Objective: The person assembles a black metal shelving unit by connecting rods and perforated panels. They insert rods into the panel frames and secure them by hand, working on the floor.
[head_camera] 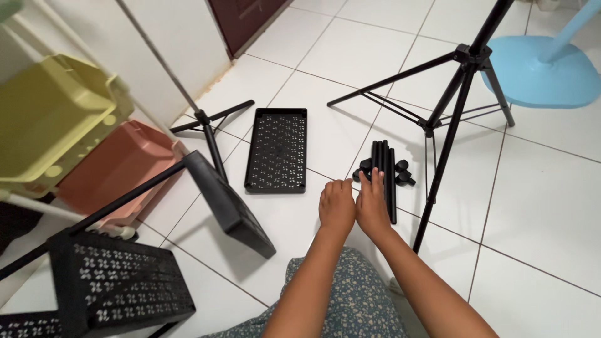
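Note:
My left hand (pixel 337 205) and my right hand (pixel 372 203) lie side by side, palms down, over the white tiled floor. The right hand's fingertips touch a bundle of black tubes (pixel 383 170) lying on the floor, with small black caps (pixel 403 174) beside them. The left hand's fingers are apart and hold nothing. A flat black perforated shelf tray (pixel 277 149) lies on the floor to the left of the hands.
A black tripod (pixel 446 106) stands right of the tubes; a smaller stand (pixel 206 125) is at left. A black perforated rack part (pixel 119 281) sits bottom left, with yellow (pixel 50 119) and pink (pixel 119 166) bins behind. A light blue base (pixel 538 69) is top right.

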